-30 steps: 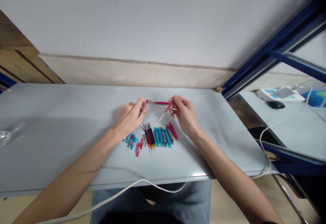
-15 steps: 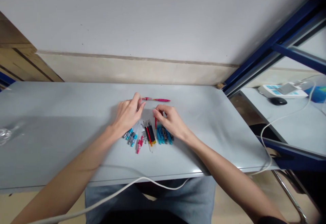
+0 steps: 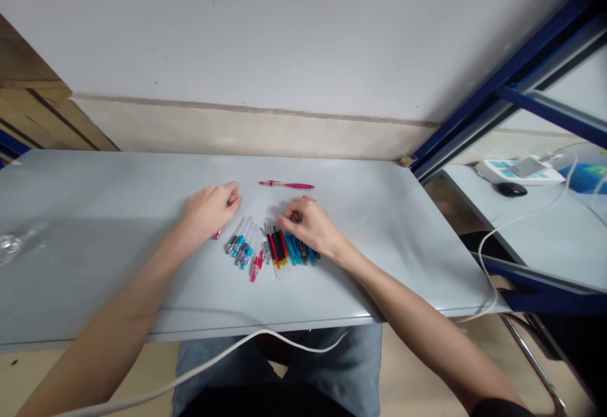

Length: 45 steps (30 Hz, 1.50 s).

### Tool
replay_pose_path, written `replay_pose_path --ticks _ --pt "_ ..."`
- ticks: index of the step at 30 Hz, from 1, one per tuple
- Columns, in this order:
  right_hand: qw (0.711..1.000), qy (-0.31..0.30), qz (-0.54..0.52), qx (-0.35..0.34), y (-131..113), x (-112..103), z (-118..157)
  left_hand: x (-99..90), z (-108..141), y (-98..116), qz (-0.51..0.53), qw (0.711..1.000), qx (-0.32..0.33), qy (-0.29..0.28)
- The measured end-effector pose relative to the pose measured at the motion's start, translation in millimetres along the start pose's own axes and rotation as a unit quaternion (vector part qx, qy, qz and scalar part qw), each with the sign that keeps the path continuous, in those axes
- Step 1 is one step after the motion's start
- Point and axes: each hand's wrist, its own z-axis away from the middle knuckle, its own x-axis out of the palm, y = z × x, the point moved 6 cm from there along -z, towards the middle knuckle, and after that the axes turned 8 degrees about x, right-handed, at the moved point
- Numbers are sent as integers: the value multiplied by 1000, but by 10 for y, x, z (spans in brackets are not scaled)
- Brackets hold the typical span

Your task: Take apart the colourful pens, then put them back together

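Observation:
My left hand is closed, held left of a fan of clear pen barrels with teal and grey grips. Below its palm a small pink end pokes out; whether the hand holds it I cannot tell. My right hand is curled, thumb and forefinger at the upper end of a red pen refill, which lies beside several black pen refills. Under that hand are blue pen parts, partly covered. A pink pen part lies nearer me, next to small clear pieces.
A whole pink pen lies crosswise behind my hands. Clear crumpled plastic is at the table's left. A white cable crosses in front of the table edge. To the right, a black mouse and a white device rest on another surface.
My left hand has drawn away from the pink pen, to the left and toward me. My right hand has brought the red refill down beside the black ones.

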Motion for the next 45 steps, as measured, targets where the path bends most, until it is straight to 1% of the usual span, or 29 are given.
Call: replay_pose_path --ticks 3,5,6,8,11,13,15,16,17,18,19,20,21,22,23,24,26,29,31,33,35,38,40,42,45 --pt "998 62 29 -14 69 -128 -28 36 73 -36 43 999 4 -9" --pt "991 109 70 -15 147 -223 -59 52 98 -10 59 998 7 -10" --pt "988 121 93 -10 194 -257 -79 59 105 11 63 998 9 -13" --pt "984 123 132 7 297 -294 -128 71 113 52 62 998 10 -18" --pt "983 87 159 29 427 -285 -195 82 122 87 64 998 11 -20" --pt "984 68 160 33 470 -268 -223 93 123 95 74 997 12 -22" --pt "984 68 160 32 476 -260 -241 99 109 100 83 996 8 -23" --pt "984 75 161 31 467 -260 -248 89 91 104 85 996 2 -15" --pt "983 82 162 31 451 -260 -255 63 65 115 85 996 -1 5" --pt "982 91 160 30 427 -261 -264 19 30 139 81 996 4 37" --pt "982 100 156 29 395 -264 -276 -39 -9 180 72 994 21 80" --pt "983 108 149 24 355 -267 -290 -100 -49 247 59 989 57 124" --pt "984 115 137 17 309 -271 -307 -145 -86 329 39 981 104 157" --pt "985 120 122 9 264 -275 -326 -165 -119 414 17 972 155 176" --pt "987 122 103 -1 222 -278 -345 -163 -147 487 -3 963 200 183" --pt "989 119 81 -13 187 -277 -364 -146 -171 537 -20 955 231 184" --pt "993 104 35 -39 152 -262 -388 -104 -200 569 -42 948 254 186" --pt "994 82 -40 -55 206 -229 -383 -93 -192 525 -53 946 237 214" --pt "991 88 -94 -35 293 -228 -363 -92 -175 519 -51 942 250 217" --pt "986 94 -137 -9 367 -222 -347 -80 -173 532 -53 939 273 202" --pt "983 85 -162 10 395 -193 -341 -61 -187 536 -62 938 283 191" --pt "983 81 -162 9 352 -167 -337 -32 -214 483 -51 945 257 194" --pt "984 103 -142 -14 290 -188 -321 -3 -222 423 -18 956 223 191" --pt "981 130 -130 -54 217 -229 -286 21 -212 375 22 963 196 184" --pt "977 153 -97 -112 122 -269 -218 17 -167 379 64 962 191 183"
